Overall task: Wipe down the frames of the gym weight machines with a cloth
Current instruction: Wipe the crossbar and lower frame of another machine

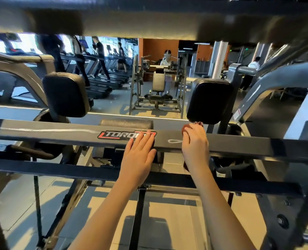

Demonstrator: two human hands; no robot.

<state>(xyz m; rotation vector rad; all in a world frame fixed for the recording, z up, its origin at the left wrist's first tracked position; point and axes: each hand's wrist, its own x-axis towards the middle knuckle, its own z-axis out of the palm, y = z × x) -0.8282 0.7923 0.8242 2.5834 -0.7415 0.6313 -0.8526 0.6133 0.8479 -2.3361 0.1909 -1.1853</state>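
Right grip (194,143) atop cloth (185,127) (on crossbar (59,134))

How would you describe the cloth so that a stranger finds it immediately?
Find the dark crossbar with the logo sticker. Two hands rest on it; the cloth is the reddish-brown wad under the right hand, below the right black pad. The left hand has none.

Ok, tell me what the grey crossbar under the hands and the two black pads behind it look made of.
Grey square crossbar: painted metal, probably steel; semi-gloss with pale scuffs. Black rectangular pads: vinyl or leather over padding, judging by wrinkled sheen and rounded edges.
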